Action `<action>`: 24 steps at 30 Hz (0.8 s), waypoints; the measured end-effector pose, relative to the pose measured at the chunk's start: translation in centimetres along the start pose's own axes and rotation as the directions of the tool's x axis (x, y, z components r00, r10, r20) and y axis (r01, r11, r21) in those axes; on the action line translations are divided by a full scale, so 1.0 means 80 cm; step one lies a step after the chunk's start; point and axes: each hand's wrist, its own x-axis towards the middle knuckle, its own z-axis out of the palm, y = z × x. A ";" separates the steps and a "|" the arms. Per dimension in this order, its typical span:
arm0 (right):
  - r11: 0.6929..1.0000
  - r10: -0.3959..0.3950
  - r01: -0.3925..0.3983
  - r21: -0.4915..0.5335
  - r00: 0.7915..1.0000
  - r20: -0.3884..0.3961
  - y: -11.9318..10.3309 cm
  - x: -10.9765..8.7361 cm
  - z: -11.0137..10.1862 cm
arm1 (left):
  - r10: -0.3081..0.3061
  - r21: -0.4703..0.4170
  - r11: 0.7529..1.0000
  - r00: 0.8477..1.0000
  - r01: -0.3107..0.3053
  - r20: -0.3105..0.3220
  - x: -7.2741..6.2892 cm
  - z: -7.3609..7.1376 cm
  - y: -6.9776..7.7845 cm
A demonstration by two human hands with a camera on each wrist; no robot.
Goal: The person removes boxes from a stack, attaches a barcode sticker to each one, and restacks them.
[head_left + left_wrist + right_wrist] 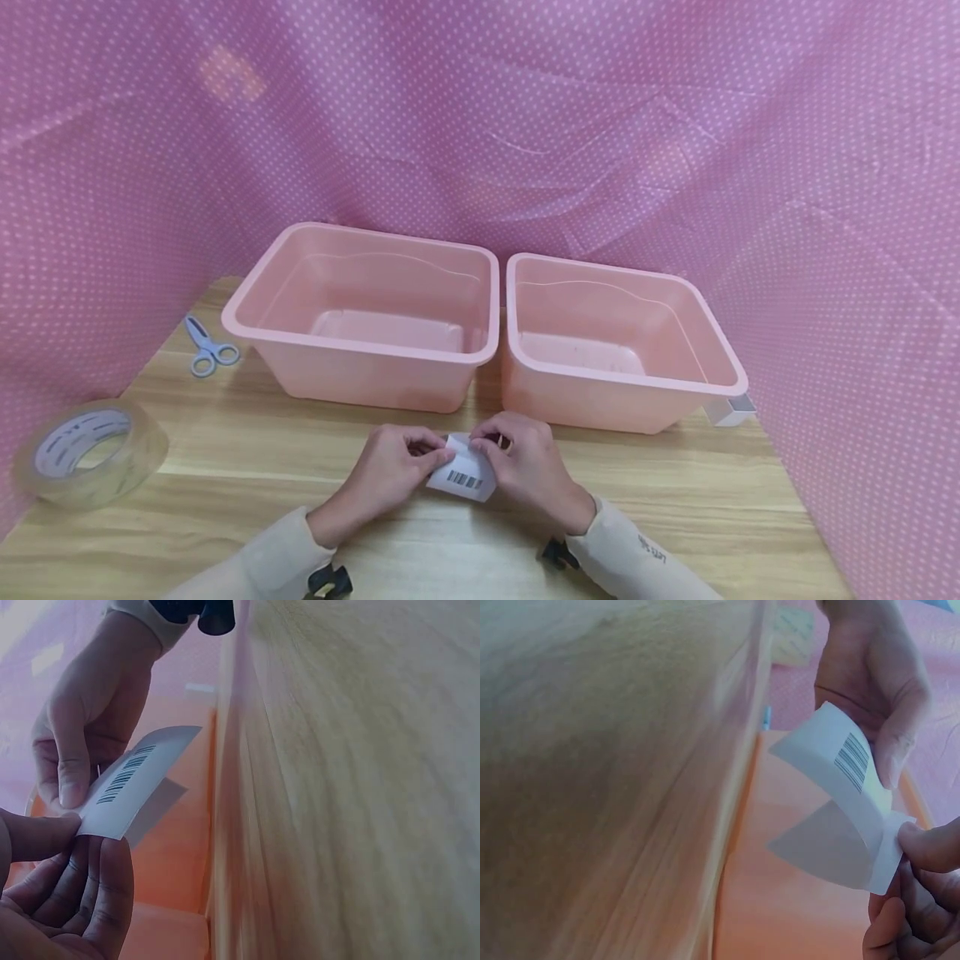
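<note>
Between both hands is a small white barcode label (467,482), held above the wooden table. My left hand (382,468) pinches its left edge with thumb and fingers. At the other top corner, my right hand (531,460) pinches it too. In the right wrist view the label (838,761) curves away from a second, greyish layer (825,844), and the two spread apart at the free end. The left wrist view shows the label's printed face (139,780), its bars dark on white. Whether the layers are separate sheets or one folded sheet, I cannot tell.
Two pink plastic bins stand side by side beyond the hands, a left bin (360,375) and a right bin (592,400). Blue scissors (210,350) and a roll of clear tape (138,454) lie at left. A small white box (727,412) shows behind the right bin.
</note>
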 end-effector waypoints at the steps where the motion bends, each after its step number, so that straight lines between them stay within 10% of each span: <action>1: 1.000 -0.005 0.005 -0.002 1.000 -0.001 0.001 0.000 0.000 | -0.002 0.004 1.000 1.000 0.002 0.002 0.000 0.000 0.000; 24: 1.000 -0.017 0.016 -0.012 1.000 -0.021 0.006 0.000 -0.011 | -0.047 0.038 0.998 0.998 0.046 0.033 0.000 0.000 -0.001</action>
